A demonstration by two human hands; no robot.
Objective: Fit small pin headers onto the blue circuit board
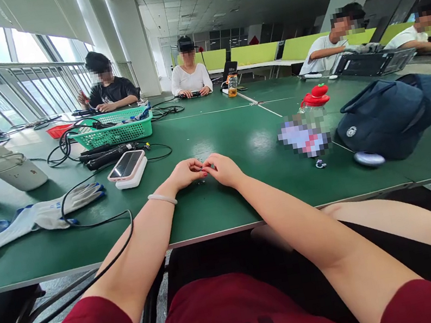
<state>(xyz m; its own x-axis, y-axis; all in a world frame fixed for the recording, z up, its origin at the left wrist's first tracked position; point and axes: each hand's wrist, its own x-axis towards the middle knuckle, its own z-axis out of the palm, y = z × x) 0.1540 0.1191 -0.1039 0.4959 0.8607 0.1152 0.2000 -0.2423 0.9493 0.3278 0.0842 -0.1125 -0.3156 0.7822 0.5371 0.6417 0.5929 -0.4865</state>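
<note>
Over the green table (223, 209), my left hand (186, 173) and my right hand (222, 170) meet at the fingertips. Both are closed in a pinch, thumb against fingers. Whatever lies between them is too small to name. A few tiny shiny bits (201, 181) show on the table just under the fingertips. Left of my hands, a phone (128, 165) rests on a white box-shaped item (132, 176).
A green basket (114, 137) with cables, a white glove (54, 210) and a canister (14, 167) lie left. A black cable crosses by my left forearm. Right are a red-topped bottle (315, 103) and a navy bag (390, 118). Several people sit across the table.
</note>
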